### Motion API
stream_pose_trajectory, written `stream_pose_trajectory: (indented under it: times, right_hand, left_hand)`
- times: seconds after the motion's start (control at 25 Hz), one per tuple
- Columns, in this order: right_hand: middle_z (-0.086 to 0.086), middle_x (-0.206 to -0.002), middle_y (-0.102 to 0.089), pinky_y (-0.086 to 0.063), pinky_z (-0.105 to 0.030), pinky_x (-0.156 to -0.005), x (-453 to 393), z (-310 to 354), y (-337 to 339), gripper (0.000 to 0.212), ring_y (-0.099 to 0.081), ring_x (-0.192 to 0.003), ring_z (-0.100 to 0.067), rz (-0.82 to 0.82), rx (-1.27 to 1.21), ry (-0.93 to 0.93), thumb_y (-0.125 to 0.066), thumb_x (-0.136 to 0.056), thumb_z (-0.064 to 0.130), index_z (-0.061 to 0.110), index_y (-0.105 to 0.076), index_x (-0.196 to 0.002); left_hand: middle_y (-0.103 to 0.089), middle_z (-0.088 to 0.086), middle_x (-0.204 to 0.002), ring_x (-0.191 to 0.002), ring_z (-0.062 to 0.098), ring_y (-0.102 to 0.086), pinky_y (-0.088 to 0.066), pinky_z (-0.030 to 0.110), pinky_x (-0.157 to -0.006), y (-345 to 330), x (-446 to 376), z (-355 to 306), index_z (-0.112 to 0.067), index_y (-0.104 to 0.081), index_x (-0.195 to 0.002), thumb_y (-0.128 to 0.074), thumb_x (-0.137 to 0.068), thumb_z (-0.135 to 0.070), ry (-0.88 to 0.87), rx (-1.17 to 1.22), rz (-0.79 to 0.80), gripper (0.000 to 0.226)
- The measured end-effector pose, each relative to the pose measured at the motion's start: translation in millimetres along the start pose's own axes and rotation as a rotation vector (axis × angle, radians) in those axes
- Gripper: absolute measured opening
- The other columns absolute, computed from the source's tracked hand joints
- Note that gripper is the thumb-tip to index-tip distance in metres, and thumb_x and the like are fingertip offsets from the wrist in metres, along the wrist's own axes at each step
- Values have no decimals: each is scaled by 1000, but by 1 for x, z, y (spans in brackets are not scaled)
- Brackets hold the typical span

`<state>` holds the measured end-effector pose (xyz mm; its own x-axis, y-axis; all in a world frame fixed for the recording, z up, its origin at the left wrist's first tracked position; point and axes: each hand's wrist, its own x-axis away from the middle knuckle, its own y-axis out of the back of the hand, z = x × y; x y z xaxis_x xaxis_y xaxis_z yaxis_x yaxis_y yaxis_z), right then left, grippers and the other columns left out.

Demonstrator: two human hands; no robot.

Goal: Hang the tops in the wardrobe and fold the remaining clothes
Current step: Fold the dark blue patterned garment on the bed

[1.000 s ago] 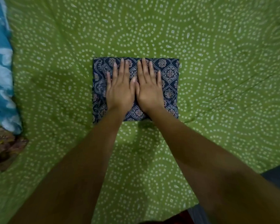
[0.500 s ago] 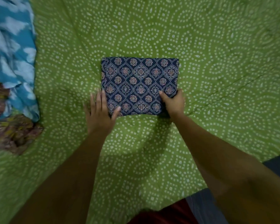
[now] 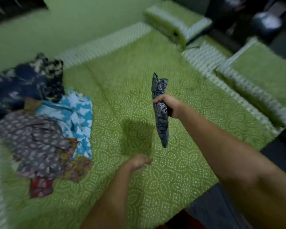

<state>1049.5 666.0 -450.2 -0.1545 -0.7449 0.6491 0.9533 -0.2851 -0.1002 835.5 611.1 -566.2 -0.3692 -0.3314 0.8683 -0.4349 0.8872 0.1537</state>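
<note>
My right hand (image 3: 168, 104) grips the folded navy patterned cloth (image 3: 161, 119) by its middle, holding it on edge in the air above the green bedsheet (image 3: 172, 171). My left hand (image 3: 138, 161) hovers low over the sheet below and left of the cloth, fingers loose, holding nothing. A heap of unfolded clothes lies at the left: a blue-and-white garment (image 3: 74, 113), a grey printed garment (image 3: 35, 141), a dark navy one (image 3: 21, 83) and a red piece (image 3: 40, 187). The view is motion-blurred.
Two green pillows (image 3: 177, 20) (image 3: 262, 76) sit at the bed's far right side. A green wall (image 3: 73, 25) runs behind the bed. Dark furniture stands at the top right. The bed's near edge drops off at the lower right.
My right hand has lifted the folded navy cloth off the sheet and turned it on edge. My left hand has come off it. The view has swung up, showing the clothes heap and pillows.
</note>
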Motion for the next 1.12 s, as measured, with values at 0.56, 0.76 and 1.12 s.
stream_pose_trajectory:
  times: [0.56, 0.76, 1.12]
  right_hand:
    - [-20, -102, -70, -57, -48, -79, 360, -28, 310, 63, -70, -87, -34, -420, -721, 533, -90, -43, 29, 4, -73, -97]
    - [-21, -115, -66, -49, -54, -92, 449, -92, 454, 52, -65, -101, -36, -631, -948, 581, -47, -91, 48, 5, -70, -109]
    - [-22, -111, -66, -48, -50, -95, 594, -202, 661, 39, -65, -97, -34, -982, -973, 446, -58, -84, 23, 0, -59, -115]
  left_hand:
    - [7, 5, -159, -147, 24, 2, -4, 28, -116, -239, 136, -372, -7, 2, -151, -14, -106, -24, -800, -260, -85, 50]
    - [-13, 18, -157, -144, 30, -20, -40, 23, -91, -418, 135, -446, 7, -14, -146, -6, -105, -14, -400, 721, 410, 47]
    - [-67, 18, -115, -103, 36, -65, -50, 54, -91, -640, 101, -603, -8, -74, -104, -60, -67, -69, -459, 313, 958, 74]
